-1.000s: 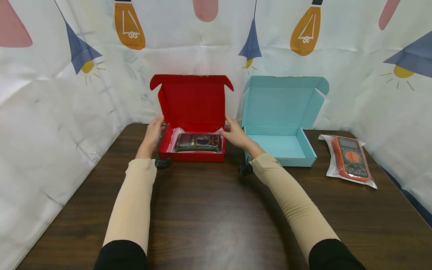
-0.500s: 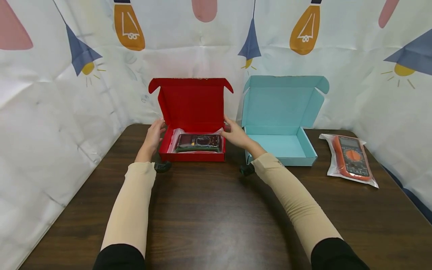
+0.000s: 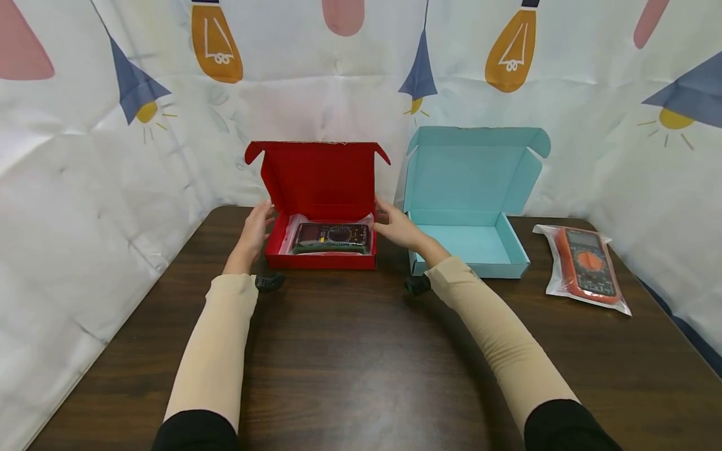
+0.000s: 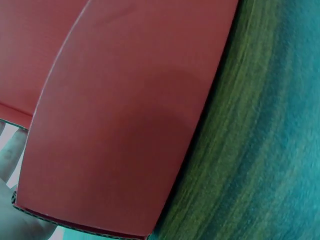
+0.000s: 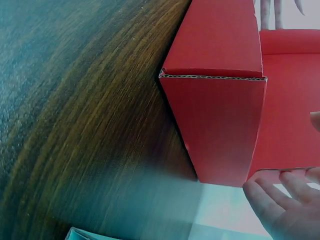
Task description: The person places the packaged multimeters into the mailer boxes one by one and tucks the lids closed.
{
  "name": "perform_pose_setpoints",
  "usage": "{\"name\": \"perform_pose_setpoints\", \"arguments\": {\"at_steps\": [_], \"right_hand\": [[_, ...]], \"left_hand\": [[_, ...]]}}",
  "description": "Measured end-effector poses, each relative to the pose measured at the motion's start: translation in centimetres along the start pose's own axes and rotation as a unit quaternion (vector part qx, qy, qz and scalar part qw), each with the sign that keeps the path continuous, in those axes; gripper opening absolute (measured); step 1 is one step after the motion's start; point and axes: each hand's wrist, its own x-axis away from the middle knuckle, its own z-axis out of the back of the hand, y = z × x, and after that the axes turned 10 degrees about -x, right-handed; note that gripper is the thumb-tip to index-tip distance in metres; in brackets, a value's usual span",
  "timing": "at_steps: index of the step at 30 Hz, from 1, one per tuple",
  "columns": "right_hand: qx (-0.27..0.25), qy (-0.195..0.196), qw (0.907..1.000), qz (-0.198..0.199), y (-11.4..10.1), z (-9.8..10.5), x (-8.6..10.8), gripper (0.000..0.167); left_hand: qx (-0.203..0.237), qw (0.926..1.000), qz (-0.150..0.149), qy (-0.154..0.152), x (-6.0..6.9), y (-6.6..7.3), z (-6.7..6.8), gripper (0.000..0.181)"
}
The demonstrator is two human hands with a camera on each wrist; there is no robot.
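Observation:
A red box (image 3: 319,262) stands with its lid (image 3: 321,175) raised and leaning. A dark multimeter (image 3: 331,238) in a clear plastic bag lies inside it. My left hand (image 3: 252,232) is at the box's left side, its relaxed fingers near the lid hinge and partly hidden behind the lid's side. On the right side, my right hand (image 3: 402,228) has its fingers against the lid's side flap; in the right wrist view these fingers (image 5: 267,200) are extended and loosely bent. Neither hand appears to grip anything.
To the right, a light blue box (image 3: 468,268) stands with its lid upright. Beyond it lies an orange multimeter (image 3: 589,263) in a clear bag on the dark wooden table (image 3: 366,363). A printed white cloth (image 3: 338,94) hangs behind.
The red lid has tilted forward, its top edge sinking lower. Both hands have shifted slightly with it, and the right thumb has moved off the bagged multimeter's corner.

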Motion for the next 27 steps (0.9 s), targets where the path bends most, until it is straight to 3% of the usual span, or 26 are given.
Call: {"name": "perform_pose_setpoints", "arguments": {"at_steps": [19,27], "right_hand": [[0.015,-0.006,0.9991,-0.04,0.2,0.2,0.6,0.077],[0.015,-0.015,0.999,-0.039,0.0,0.2,0.9,0.076]], "left_hand": [[-0.001,0.9998,-0.01,-0.017,0.2,-0.8,0.2,0.07],[-0.011,0.9993,-0.015,-0.032,0.5,-1.2,0.6,0.073]]}}
